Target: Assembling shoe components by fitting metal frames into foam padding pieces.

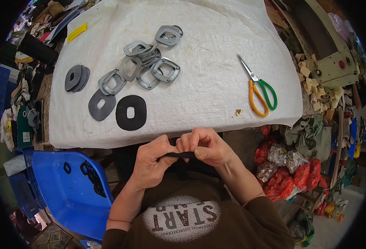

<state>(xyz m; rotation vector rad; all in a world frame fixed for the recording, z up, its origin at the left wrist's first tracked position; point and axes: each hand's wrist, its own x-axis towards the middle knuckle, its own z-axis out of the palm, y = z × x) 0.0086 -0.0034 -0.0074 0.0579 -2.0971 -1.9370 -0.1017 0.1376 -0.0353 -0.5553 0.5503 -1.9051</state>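
Note:
Just off the near edge of the table, my left hand [152, 161] and my right hand [208, 147] pinch a thin black pad [178, 155], seen nearly edge-on. Fingers of both hands curl over it and hide most of its shape. Beyond them on the table lies a flat black pad [124, 118] with a rounded outline and an oblong hole. Touching its upper left is a dark grey pad [95, 107] of similar form. A pile of silvery grey frames [165, 79], some with small studs, spreads behind these. Further left sits a small stack of grey pads [82, 83].
Scissors [255, 85] with one orange and one green handle lie at the table's right. A yellow strip [76, 32] rests at the far left. A blue tub [58, 182] with several black rings stands at lower left. Red plastic bags [282, 180] crowd the right side.

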